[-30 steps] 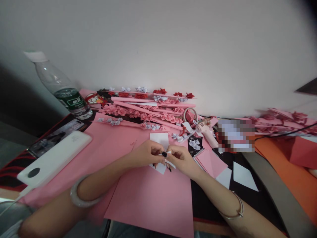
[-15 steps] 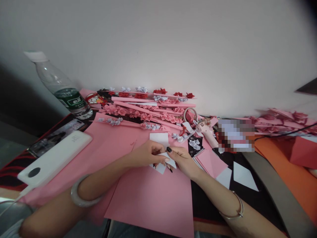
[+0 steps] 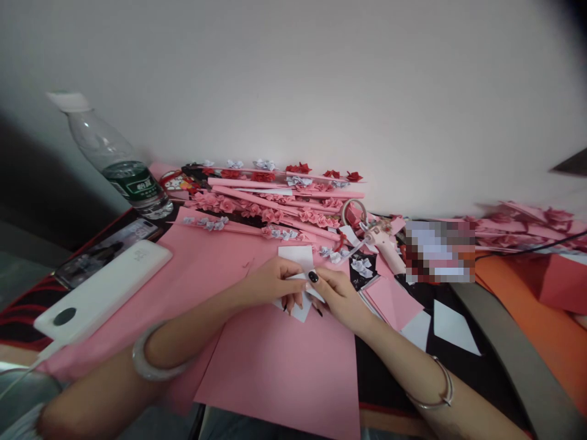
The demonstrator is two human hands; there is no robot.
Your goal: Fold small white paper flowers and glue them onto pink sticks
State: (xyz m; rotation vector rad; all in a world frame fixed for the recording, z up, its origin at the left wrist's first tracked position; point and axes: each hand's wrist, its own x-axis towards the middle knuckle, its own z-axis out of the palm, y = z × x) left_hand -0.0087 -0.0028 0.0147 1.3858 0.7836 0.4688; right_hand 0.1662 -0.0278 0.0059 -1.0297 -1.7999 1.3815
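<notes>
Between my two hands is a small piece of white paper (image 3: 316, 295), partly covered by the fingers. My left hand (image 3: 274, 282) pinches its left side with the thumb on top. On the other side, my right hand (image 3: 338, 296) grips the same piece, its dark-nailed thumb pressing near the top. Beneath the hands lies another white sheet (image 3: 295, 252), its upper part showing above my fingers. Both are over a large pink sheet (image 3: 284, 373) that reaches the table's front edge. Exactly how the held paper is folded is hidden.
Paper-flower sprigs (image 3: 270, 214) lie along the wall beside a glue gun (image 3: 385, 247) and a tape roll (image 3: 353, 211). A water bottle (image 3: 132, 183), phone (image 3: 107, 250) and white power bank (image 3: 105, 293) are at left. Pink squares (image 3: 394, 302) and orange paper (image 3: 527, 305) lie right.
The held white paper has turned a little between my hands, and the left fingers have shifted beneath it. Both hands stay in nearly the same place.
</notes>
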